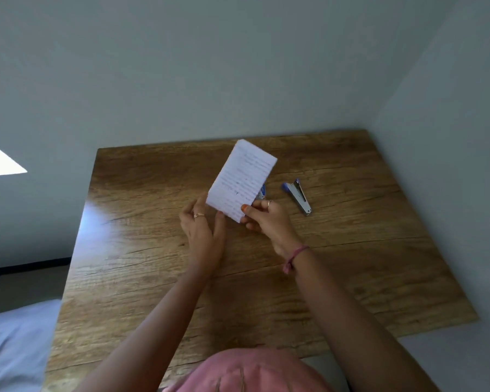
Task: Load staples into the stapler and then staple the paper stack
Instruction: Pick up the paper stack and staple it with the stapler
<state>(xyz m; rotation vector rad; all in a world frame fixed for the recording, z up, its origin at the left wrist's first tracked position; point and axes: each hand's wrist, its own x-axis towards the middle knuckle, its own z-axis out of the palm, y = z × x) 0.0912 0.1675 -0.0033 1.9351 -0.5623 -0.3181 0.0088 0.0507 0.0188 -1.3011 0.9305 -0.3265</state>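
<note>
Over a wood-grain worktop (142, 278) with a glossy, knotted laminate surface, I am holding up the paper stack (242, 179), a thin rectangular sheaf of white ruled sheets covered in faint handwriting, tilted so its far corner points away from me. My right hand (266, 222) pinches the near corner of the sheets, thumb on top with an orange-painted nail and fingers curled beneath; a ring shows on one finger and a pink cord bracelet (294, 257) circles the wrist. My left hand (203, 230) is loosely open, fingers extended and ringed, its fingertips at the near left edge of the paper; I cannot tell whether they grip it. The stapler (298, 196), a small wedge of bright metal with a blue plastic end, lies flat on the worktop just right of the paper and apart from both hands. A small blue-and-white box (262, 191) peeks out from behind the stack's right edge.
</note>
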